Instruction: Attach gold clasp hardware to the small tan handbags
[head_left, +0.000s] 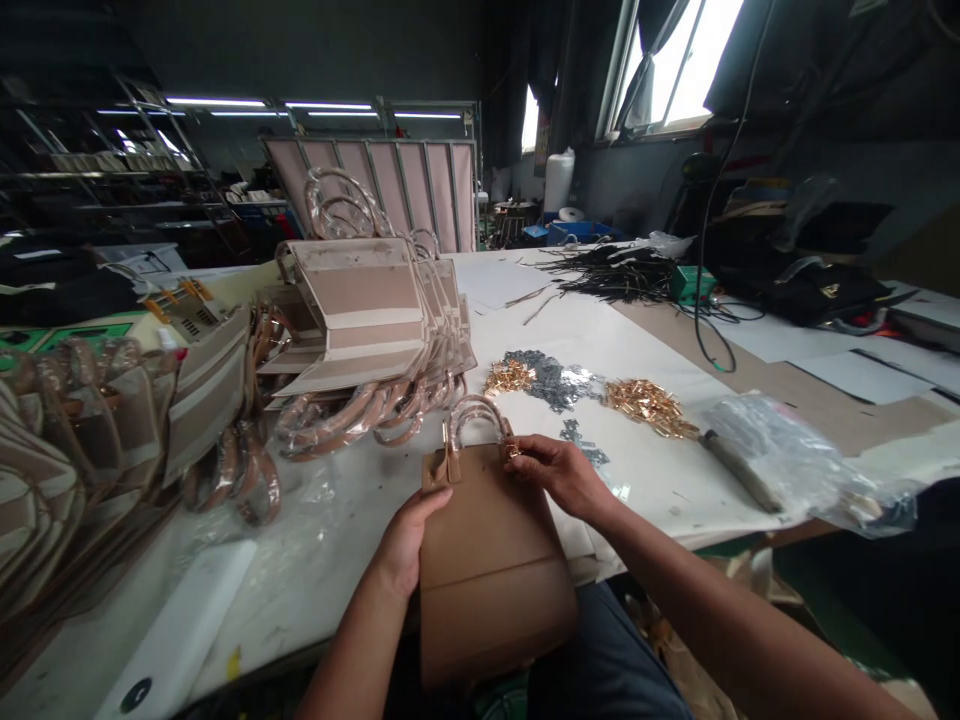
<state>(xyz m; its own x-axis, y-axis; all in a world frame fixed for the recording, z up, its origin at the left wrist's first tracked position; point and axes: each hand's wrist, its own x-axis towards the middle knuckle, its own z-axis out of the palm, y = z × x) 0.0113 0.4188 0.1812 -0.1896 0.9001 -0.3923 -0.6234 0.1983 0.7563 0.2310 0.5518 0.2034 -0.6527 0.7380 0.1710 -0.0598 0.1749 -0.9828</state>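
A brown handbag body [491, 560] rests on my lap against the table's front edge, its plastic-wrapped handle [477, 408] pointing away from me. My left hand [409, 535] grips the bag's left edge, thumb on the front face below the left handle tab. At the right end of the handle, my right hand [551, 468] pinches a small gold-coloured metal piece [513, 449] against the bag's top edge. Its exact shape is partly hidden by my fingers. Just beyond lie gold metal pieces [651, 404] in two piles, with flat silver metal plates [559, 380] heaped between them.
Stacked beige bag panels with wrapped handles [367, 300] fill the table's left side, and more panels [45, 480] lie nearer. A white bar-shaped object [184, 625] is at front left. To the right are a dark rod [741, 472], a clear plastic bag [806, 460] and a hanging cable [705, 270].
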